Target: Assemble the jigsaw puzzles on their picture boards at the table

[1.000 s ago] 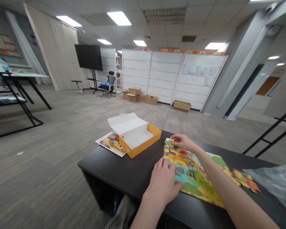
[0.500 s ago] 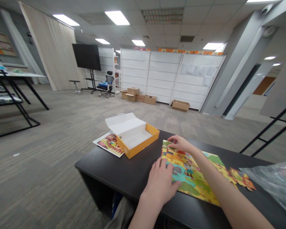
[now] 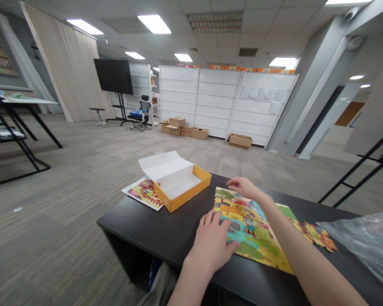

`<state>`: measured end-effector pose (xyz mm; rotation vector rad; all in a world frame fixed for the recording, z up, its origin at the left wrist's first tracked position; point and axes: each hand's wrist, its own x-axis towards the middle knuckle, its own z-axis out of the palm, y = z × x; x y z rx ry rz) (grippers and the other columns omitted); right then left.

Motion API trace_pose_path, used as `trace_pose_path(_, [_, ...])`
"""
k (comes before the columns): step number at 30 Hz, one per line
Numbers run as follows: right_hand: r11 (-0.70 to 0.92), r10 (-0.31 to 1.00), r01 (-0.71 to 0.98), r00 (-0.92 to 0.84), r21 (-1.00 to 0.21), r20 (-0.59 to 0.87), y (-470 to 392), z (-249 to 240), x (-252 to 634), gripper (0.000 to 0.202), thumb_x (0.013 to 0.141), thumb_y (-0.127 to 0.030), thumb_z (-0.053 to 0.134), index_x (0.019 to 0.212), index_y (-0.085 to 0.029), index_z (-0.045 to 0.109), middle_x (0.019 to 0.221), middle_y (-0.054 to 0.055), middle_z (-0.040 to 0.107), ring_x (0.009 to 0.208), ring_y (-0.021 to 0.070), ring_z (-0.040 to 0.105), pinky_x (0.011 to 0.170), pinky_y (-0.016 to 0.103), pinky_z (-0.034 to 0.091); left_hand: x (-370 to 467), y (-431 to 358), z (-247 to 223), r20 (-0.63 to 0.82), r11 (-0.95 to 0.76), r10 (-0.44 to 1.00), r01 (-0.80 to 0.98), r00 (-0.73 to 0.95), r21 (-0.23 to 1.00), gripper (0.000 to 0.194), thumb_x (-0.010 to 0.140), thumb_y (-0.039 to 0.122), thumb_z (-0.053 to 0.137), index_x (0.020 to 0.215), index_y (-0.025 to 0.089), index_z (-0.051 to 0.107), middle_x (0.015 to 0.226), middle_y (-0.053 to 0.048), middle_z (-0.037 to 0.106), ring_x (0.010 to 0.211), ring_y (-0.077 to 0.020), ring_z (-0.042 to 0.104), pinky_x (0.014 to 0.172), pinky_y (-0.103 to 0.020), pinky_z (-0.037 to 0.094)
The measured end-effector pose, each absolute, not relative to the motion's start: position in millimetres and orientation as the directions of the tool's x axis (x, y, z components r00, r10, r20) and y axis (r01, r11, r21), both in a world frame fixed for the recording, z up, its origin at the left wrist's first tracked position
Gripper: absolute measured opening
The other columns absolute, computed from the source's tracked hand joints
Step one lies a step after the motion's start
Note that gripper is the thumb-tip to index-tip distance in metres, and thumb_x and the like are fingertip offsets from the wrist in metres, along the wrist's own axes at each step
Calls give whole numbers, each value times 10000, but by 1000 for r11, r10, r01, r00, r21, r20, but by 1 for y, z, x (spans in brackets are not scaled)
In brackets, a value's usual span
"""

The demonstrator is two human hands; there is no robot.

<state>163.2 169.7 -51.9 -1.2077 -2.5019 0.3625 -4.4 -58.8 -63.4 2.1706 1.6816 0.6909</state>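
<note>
A colourful jigsaw puzzle (image 3: 252,229) with animals and trees lies on the black table in front of me. My left hand (image 3: 212,238) rests open along its left edge, fingers spread and fingertips on the picture. Just over the puzzle's far edge is my right hand (image 3: 242,188), its fingers loosely bent with nothing visible in them. The right forearm crosses over the picture and hides part of it. Several orange and yellow puzzle pieces (image 3: 321,236) lie to the right of the forearm.
An open yellow box (image 3: 191,193) with a white inside stands at the table's far left, partly over a printed picture sheet (image 3: 143,191). A clear plastic bag (image 3: 367,242) sits at the right. Beyond the black table (image 3: 175,229) are cardboard boxes (image 3: 178,127) and white shelving.
My right hand has come off the puzzle's far left corner and moved slightly right and up, uncovering the tree there. My left hand stays on the left edge. The view shifted slightly.
</note>
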Motion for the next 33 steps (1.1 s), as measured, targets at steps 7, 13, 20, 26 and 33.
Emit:
trace_pose_path(7, [582, 813, 715, -527, -388, 247, 166, -22, 175, 164, 814, -282, 662, 901, -206, 778, 832, 56, 770, 755, 207, 681, 711, 306, 524, -5, -58, -62, 159, -250, 968, 832, 196, 495, 496, 840, 521, 626, 1282, 296, 625, 1424, -101, 523, 1387, -340, 396, 1149, -499, 339])
trace_pose_path(13, [579, 809, 716, -445, -390, 385, 134, 13, 210, 237, 848, -372, 606, 928, -215, 764, 912, 70, 777, 798, 226, 694, 717, 318, 537, -4, -58, -62, 171, -269, 962, 829, 211, 490, 448, 843, 496, 630, 1237, 284, 654, 1406, -101, 537, 1374, -339, 412, 1145, -490, 351])
trace_pose_path(20, [352, 897, 866, -204, -355, 393, 101, -19, 322, 271, 819, -417, 578, 849, -220, 762, 806, 65, 781, 676, 232, 696, 665, 337, 530, -4, -55, -66, 153, -269, 963, 832, 222, 485, 457, 868, 481, 617, 1267, 261, 649, 1416, -117, 530, 1405, -341, 391, 1180, -480, 314])
trace_pose_path(26, [293, 914, 911, -178, -289, 364, 98, -55, 352, 318, 851, -425, 530, 854, -206, 762, 820, 77, 774, 723, 238, 677, 673, 335, 494, -5, -50, -68, 133, -272, 962, 829, 237, 489, 442, 879, 461, 612, 1267, 253, 653, 1421, -119, 535, 1421, -330, 388, 1184, -476, 319])
trace_pose_path(33, [341, 929, 912, -291, -226, 227, 89, -53, 337, 267, 849, -435, 611, 858, -218, 767, 906, 76, 772, 783, 227, 671, 666, 294, 457, -8, -45, -73, 132, -268, 963, 839, 233, 474, 461, 876, 473, 601, 1286, 267, 645, 1460, -106, 516, 1421, -320, 401, 1176, -472, 341])
